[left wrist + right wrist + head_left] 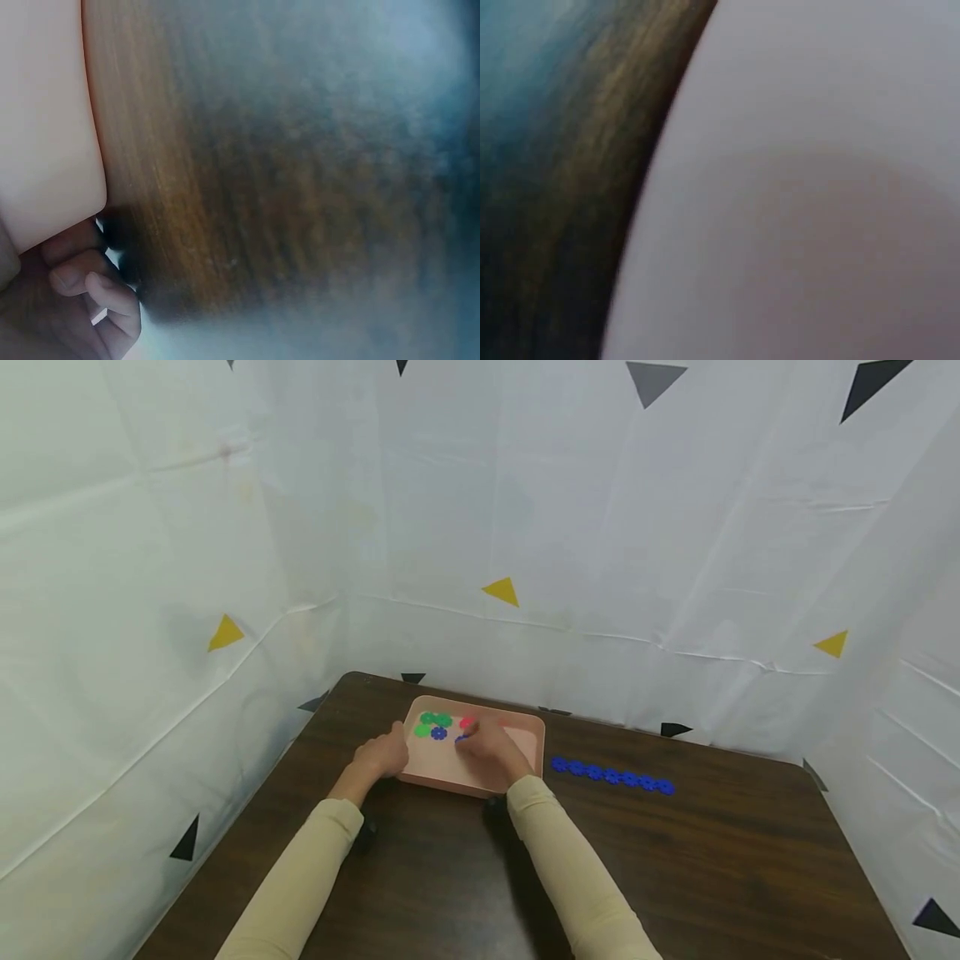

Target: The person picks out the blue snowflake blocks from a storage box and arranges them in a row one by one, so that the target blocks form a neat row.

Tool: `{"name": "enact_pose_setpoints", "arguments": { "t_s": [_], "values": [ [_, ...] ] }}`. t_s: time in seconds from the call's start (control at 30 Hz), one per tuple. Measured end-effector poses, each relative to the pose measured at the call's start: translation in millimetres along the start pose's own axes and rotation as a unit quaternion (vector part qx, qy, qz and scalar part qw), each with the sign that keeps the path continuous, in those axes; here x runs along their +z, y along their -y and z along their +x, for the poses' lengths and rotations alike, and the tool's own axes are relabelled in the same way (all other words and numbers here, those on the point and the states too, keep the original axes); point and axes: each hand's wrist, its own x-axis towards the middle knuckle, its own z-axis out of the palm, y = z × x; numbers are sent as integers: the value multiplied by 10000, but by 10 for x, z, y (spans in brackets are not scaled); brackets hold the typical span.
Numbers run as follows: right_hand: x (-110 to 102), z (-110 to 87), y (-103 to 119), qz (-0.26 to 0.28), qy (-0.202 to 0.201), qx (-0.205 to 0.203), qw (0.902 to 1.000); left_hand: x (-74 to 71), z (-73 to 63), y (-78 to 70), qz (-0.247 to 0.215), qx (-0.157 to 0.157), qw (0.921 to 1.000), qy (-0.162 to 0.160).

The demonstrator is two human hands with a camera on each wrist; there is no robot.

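A shallow pink tray (435, 767) lies on the table with a few flower-shaped plastic pieces in it. My left hand (383, 754) grips its left edge; in the left wrist view curled fingers (112, 304) show beneath the tray's corner. Over the tray, my right hand (491, 748) pinches a blue flower-shaped piece (461, 738), mostly hidden by the fingers. Left of that hand lie green pieces (443, 720), a light green piece (422, 730) and another blue piece (438, 733). A pinkish-red piece (467, 722) is partly covered by the hand. The right wrist view shows only blurred tray and table.
Several blue flower-shaped pieces (612, 776) form a row on the dark wooden table (720, 843), right of the tray. White sheeting (600, 527) with coloured triangles hangs behind the table and along its sides.
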Motion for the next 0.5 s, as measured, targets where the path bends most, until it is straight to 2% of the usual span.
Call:
{"name": "enact_pose_setpoints", "arguments": {
  "t_s": [0.2,0.37,0.5],
  "values": [
    [-12,-20,11,310,-72,225,9992,-29,31,-1,-9,-1,10000,30],
    [13,34,-4,209,-125,409,9989,-16,57,-4,-41,-81,9999,139],
    [22,37,-19,171,-273,457,9984,-7,46,-5,-36,-32,9999,100]
  ]
}}
